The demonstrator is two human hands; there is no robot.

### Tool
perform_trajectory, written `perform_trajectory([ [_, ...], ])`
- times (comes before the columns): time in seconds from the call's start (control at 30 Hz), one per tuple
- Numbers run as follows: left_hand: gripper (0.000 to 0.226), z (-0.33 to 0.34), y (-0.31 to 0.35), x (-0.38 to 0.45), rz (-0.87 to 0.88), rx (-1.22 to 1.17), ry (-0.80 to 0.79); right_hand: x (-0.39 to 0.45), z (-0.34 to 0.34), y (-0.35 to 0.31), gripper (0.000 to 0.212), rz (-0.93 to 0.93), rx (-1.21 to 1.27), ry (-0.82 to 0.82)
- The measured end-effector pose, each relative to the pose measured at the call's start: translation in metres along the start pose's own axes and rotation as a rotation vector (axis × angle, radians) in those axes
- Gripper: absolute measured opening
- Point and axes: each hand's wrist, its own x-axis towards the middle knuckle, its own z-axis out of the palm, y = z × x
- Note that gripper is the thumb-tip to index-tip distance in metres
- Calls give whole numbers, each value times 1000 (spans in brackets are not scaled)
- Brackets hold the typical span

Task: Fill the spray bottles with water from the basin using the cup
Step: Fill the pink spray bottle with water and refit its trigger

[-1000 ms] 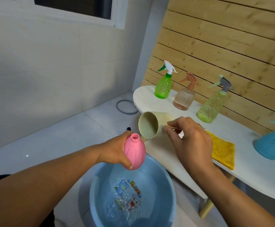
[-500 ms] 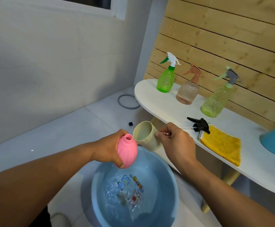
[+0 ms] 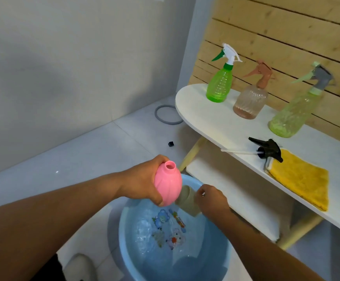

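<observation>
1. The left hand [image 3: 142, 184] grips a rounded pink plastic bottle [image 3: 167, 186] with no cap on its neck, tilted above the far rim of the round blue plastic basin [image 3: 124, 238].
2. The right hand [image 3: 211, 199] holds a beige plastic cup [image 3: 187, 201] low inside the basin, near the water; its fingers seem to pinch the handle, though that is mostly hidden.
3. On the white shelf [image 3: 209, 120] stand a green spray bottle [image 3: 220, 82], a clear ribbed bottle with a brown trigger [image 3: 251, 100] and a pale yellow-green spray bottle [image 3: 292, 112].
4. A detached black spray head [image 3: 267, 149] lies touching a folded yellow cloth [image 3: 303, 179].
</observation>
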Motion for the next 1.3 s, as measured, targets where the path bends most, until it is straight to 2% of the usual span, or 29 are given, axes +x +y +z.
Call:
perform_trajectory([
  [0.33,98,3,-3,12,-24,24,39,9,57,48,22,-154,-409,-182],
  [0.57,99,0,-6,19,-56,20,44,7,88,33,30,-250,-500,-183],
  [0.73,99,-3,-6,21,-61,26,41,7,97,19,20,-122,-233,-158],
  [0.93,98,-8,-11,15,-56,35,39,6,79,22,11,171,398,-144],
  [1.07,100,-14,-15,6,-51,51,53,-10,47,15,19,215,704,-101],
  [1.3,98,-19,-17,-11,-66,72,76,-43,-34,-3,20,150,859,-44],
])
